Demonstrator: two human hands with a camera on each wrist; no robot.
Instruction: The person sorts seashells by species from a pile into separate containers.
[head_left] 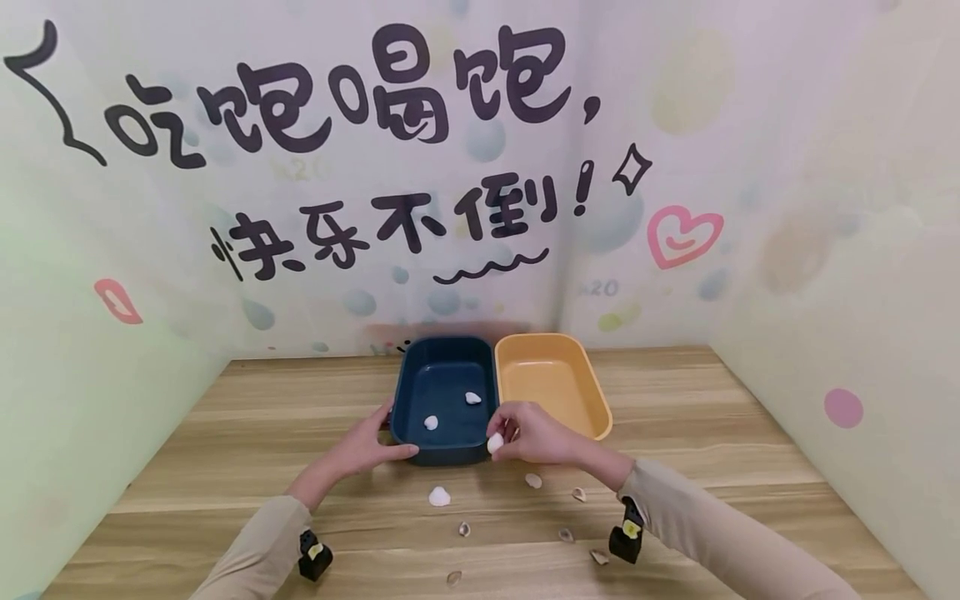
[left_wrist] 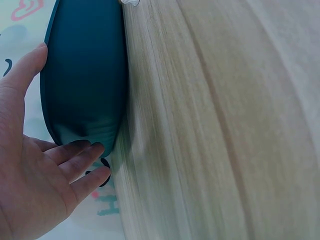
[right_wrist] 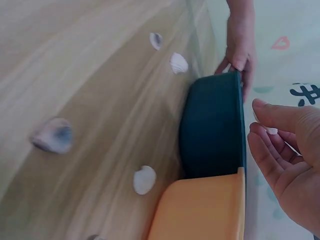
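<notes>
White and small, a shell [head_left: 495,442] is pinched between thumb and fingers of the right hand [head_left: 536,433], its longer side looking roughly upright. It hangs by the near right corner of a dark blue tray [head_left: 450,456], above rim height in the right wrist view, so the right hand is nearer; the tray's bare middle lies leftward and away from the person, along its long axis. The left hand [head_left: 363,446] is spread at the near left corner, thumb on the rim, fingers along the outer side, no shell held. Two more shells [head_left: 431,422] lie inside. A yellow tray [head_left: 540,383] stands against the right side; loose shells [head_left: 439,497] dot the wooden table [head_left: 300,408] in front.
</notes>
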